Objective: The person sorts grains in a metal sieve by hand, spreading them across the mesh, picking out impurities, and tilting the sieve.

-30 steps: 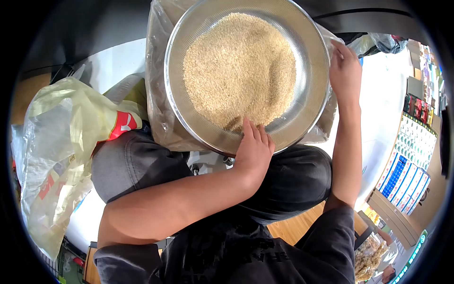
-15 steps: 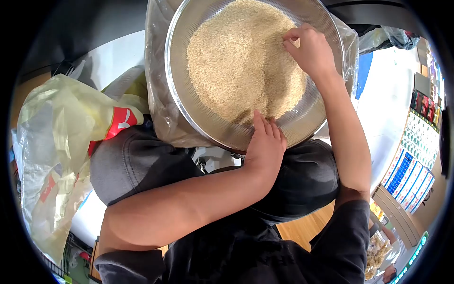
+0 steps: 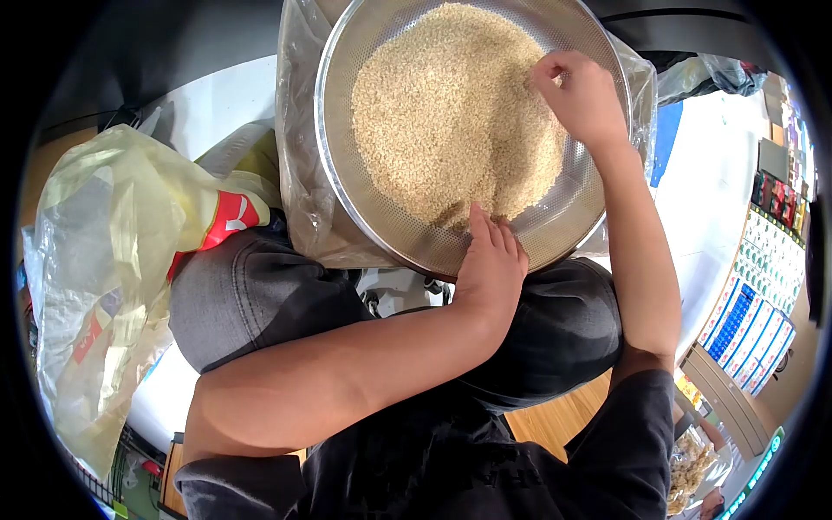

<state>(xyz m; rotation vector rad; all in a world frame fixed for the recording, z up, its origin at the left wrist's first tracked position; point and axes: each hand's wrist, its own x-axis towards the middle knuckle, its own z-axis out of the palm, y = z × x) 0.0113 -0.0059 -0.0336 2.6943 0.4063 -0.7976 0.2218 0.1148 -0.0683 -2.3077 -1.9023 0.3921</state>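
A wide perforated metal colander (image 3: 360, 195) holds a heap of small pale-beige grains (image 3: 433, 113); their exact kind is hard to tell. My left hand (image 3: 492, 264) lies at the near rim, fingers stretched forward and tips at the heap's near edge. Over the right side of the heap is my right hand (image 3: 585, 100), its thumb and index finger brought together in a pinch. Anything between those fingertips is too small to make out. Beneath the colander spreads a clear plastic bag (image 3: 303, 173), in front of my knees.
At my left a pale yellow plastic bag (image 3: 113, 191) with a red patch bulges beside my knee. Crumpled plastic bags (image 3: 719, 69) sit at the upper right. Shelves with boxed goods (image 3: 750, 329) line the far right. Part of another person (image 3: 712, 503) shows at the lower right.
The view has shifted slightly, so the colander appears a little further right. My right hand has moved slightly down and right, still pinched. My left hand stays at the near rim.
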